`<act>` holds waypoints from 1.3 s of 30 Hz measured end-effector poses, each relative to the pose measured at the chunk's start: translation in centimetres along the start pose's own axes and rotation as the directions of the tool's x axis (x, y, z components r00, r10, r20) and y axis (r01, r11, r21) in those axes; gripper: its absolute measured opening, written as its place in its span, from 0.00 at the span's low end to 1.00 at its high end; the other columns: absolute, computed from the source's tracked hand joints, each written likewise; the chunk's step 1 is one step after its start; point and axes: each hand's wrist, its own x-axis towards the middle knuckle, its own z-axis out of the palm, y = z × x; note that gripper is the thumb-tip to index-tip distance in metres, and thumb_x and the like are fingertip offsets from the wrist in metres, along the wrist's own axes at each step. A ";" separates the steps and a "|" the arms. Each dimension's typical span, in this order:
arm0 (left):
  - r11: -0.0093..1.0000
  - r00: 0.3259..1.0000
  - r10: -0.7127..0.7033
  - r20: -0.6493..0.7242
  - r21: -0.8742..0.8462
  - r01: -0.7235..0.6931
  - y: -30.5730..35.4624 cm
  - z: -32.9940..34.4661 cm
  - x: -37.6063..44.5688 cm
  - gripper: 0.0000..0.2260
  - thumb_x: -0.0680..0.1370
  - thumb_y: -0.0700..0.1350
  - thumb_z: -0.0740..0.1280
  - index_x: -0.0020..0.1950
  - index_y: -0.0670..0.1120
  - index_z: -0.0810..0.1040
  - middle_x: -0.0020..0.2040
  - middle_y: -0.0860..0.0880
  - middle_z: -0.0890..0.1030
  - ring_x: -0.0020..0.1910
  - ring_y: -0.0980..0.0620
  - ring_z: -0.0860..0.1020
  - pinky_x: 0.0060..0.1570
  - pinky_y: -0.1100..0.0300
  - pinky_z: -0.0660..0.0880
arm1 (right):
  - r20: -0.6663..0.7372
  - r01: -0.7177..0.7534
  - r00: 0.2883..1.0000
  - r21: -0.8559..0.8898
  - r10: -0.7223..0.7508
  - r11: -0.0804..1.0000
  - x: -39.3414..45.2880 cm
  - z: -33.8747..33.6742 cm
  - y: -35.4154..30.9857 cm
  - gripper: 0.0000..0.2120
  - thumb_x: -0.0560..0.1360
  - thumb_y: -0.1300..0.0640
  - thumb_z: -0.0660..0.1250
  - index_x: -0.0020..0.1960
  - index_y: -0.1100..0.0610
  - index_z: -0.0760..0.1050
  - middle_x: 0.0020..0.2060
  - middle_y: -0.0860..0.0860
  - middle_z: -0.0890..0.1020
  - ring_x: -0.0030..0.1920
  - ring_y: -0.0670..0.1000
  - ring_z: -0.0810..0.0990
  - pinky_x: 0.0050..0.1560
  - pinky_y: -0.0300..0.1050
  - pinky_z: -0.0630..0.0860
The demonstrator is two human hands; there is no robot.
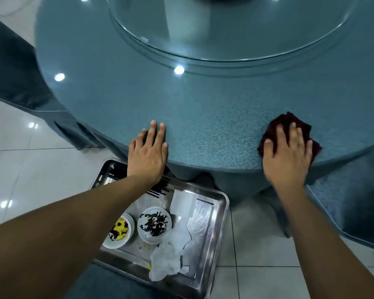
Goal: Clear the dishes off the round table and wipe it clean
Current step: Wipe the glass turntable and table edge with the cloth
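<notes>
Head view looks down on the round teal-blue speckled table (203,108), whose near edge curves across the middle of the picture. A circular clear-glass turntable (225,29) sits on its centre, reaching out of the top of the picture, and ceiling lights glint on both surfaces. At the table's near right edge lies a crumpled dark-red cloth (289,124), flattened under the right hand (287,154); that hand's fingers are spread and straight, pressing down on the cloth rather than curling round it. The left hand (148,153) lies palm-down at the near left edge, fingers straight and close together, touching the bare tabletop and holding nothing.

Below the table edge, on a blue-upholstered seat (108,283) near the person, rests a rectangular stainless-steel tray (218,229). It carries the cleared dishes: a small round white bowl with dark leafy scraps (154,223), and just left of it a white bowl with yellow and black leftovers (119,230), partly hidden by the left forearm. A crumpled white tissue (166,260) lies at the tray's near end, a flat white wrapper (180,201) at its far end, and clear plastic film (201,214) along its right side. No writing or brand can be read on anything.

Blue-covered chairs (15,72) stand at left and right, on a glossy pale tiled floor (20,169).
</notes>
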 end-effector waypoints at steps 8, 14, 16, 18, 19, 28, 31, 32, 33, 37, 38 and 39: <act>0.996 0.997 0.063 0.043 0.061 -0.066 -0.8 -1.5 0.4 0.26 0.86 0.56 0.45 0.84 0.52 0.51 0.83 0.49 0.53 0.77 0.42 0.61 0.71 0.47 0.59 | 0.029 0.334 0.941 0.083 -0.337 0.939 -7.2 3.2 -16.5 0.27 0.80 0.45 0.53 0.78 0.50 0.65 0.79 0.55 0.62 0.79 0.54 0.57 0.79 0.59 0.50; 0.951 0.958 0.286 0.005 0.119 -0.285 -6.3 -3.3 2.1 0.24 0.79 0.53 0.52 0.71 0.49 0.74 0.71 0.44 0.74 0.59 0.38 0.76 0.58 0.45 0.70 | 0.134 0.592 0.790 0.087 -0.598 0.801 -5.0 3.7 -16.9 0.26 0.81 0.44 0.51 0.78 0.45 0.62 0.80 0.50 0.59 0.80 0.49 0.54 0.80 0.54 0.47; 0.975 0.976 0.216 -0.041 0.070 -0.213 -8.4 -3.1 3.4 0.21 0.80 0.53 0.54 0.69 0.49 0.73 0.71 0.43 0.73 0.63 0.38 0.74 0.62 0.44 0.69 | 0.105 0.522 0.843 0.067 -0.527 0.850 -1.9 3.6 -14.6 0.27 0.81 0.42 0.49 0.78 0.47 0.63 0.80 0.50 0.60 0.80 0.50 0.55 0.80 0.54 0.47; 0.996 0.992 0.084 -0.095 -0.025 -0.087 -10.2 -2.6 5.6 0.20 0.81 0.53 0.54 0.70 0.48 0.71 0.72 0.43 0.70 0.66 0.38 0.71 0.66 0.43 0.67 | 0.037 0.295 0.955 0.034 -0.296 0.955 1.9 3.5 -12.2 0.29 0.80 0.42 0.48 0.78 0.50 0.64 0.79 0.53 0.60 0.80 0.52 0.56 0.79 0.56 0.48; 0.997 0.993 0.025 -0.118 -0.075 -0.034 -11.0 -2.2 6.8 0.20 0.81 0.53 0.54 0.70 0.48 0.70 0.73 0.42 0.69 0.67 0.38 0.70 0.67 0.43 0.66 | 0.007 0.155 0.988 0.021 -0.155 0.988 3.6 3.4 -11.3 0.30 0.80 0.42 0.48 0.79 0.51 0.63 0.80 0.54 0.60 0.80 0.53 0.56 0.79 0.57 0.48; 0.952 0.919 -0.038 -0.392 -0.293 -0.085 -12.7 0.2 8.8 0.16 0.78 0.50 0.59 0.63 0.46 0.76 0.64 0.44 0.75 0.62 0.40 0.71 0.67 0.42 0.65 | -0.012 -0.162 0.987 0.030 0.162 0.986 10.6 6.3 -23.9 0.28 0.82 0.44 0.51 0.81 0.50 0.57 0.81 0.55 0.54 0.81 0.53 0.50 0.79 0.59 0.41; 0.943 0.904 -0.043 -0.425 -0.316 -0.103 -13.0 0.6 8.9 0.15 0.77 0.48 0.60 0.62 0.46 0.77 0.63 0.44 0.76 0.61 0.40 0.72 0.67 0.42 0.65 | 0.051 0.175 0.983 0.018 -0.176 0.984 8.6 8.4 -33.6 0.28 0.82 0.43 0.52 0.80 0.48 0.57 0.81 0.53 0.54 0.81 0.52 0.51 0.79 0.55 0.41; 0.940 0.901 -0.041 -0.433 -0.322 -0.112 -13.1 0.7 8.8 0.16 0.77 0.48 0.60 0.62 0.46 0.76 0.63 0.44 0.76 0.60 0.39 0.72 0.68 0.42 0.65 | 0.080 0.276 0.958 0.021 -0.277 0.961 7.6 9.1 -36.3 0.27 0.82 0.43 0.52 0.80 0.47 0.57 0.81 0.52 0.54 0.81 0.51 0.50 0.79 0.54 0.41; 0.935 0.900 -0.042 -0.435 -0.335 -0.119 -13.1 0.7 8.8 0.17 0.77 0.48 0.60 0.63 0.46 0.76 0.64 0.43 0.76 0.61 0.39 0.72 0.68 0.42 0.65 | 0.104 0.347 0.932 0.035 -0.348 0.937 6.8 9.4 -38.2 0.27 0.83 0.43 0.52 0.80 0.46 0.57 0.81 0.51 0.54 0.81 0.50 0.50 0.79 0.53 0.41; 0.909 0.897 -0.083 -0.433 -0.402 -0.110 -12.9 0.4 8.5 0.21 0.77 0.48 0.61 0.69 0.45 0.72 0.67 0.42 0.73 0.63 0.40 0.71 0.68 0.41 0.65 | 0.160 0.445 0.879 0.064 -0.449 0.893 6.0 8.8 -36.5 0.26 0.83 0.42 0.52 0.80 0.44 0.57 0.81 0.49 0.53 0.80 0.48 0.50 0.79 0.51 0.41; 0.910 0.896 -0.086 -0.436 -0.401 -0.108 -13.0 0.4 8.5 0.21 0.76 0.47 0.62 0.69 0.45 0.72 0.67 0.43 0.74 0.63 0.40 0.71 0.68 0.41 0.65 | 0.142 0.419 0.895 0.057 -0.423 0.906 5.8 8.4 -34.5 0.26 0.83 0.42 0.52 0.80 0.44 0.57 0.81 0.50 0.54 0.80 0.49 0.51 0.79 0.51 0.42; 0.913 0.896 -0.085 -0.436 -0.395 -0.106 -13.0 0.4 8.5 0.20 0.76 0.47 0.62 0.68 0.45 0.72 0.66 0.43 0.74 0.63 0.41 0.71 0.68 0.41 0.65 | 0.111 0.363 0.924 0.042 -0.365 0.931 5.7 8.0 -32.1 0.26 0.83 0.42 0.51 0.80 0.45 0.58 0.81 0.50 0.55 0.80 0.49 0.52 0.79 0.52 0.43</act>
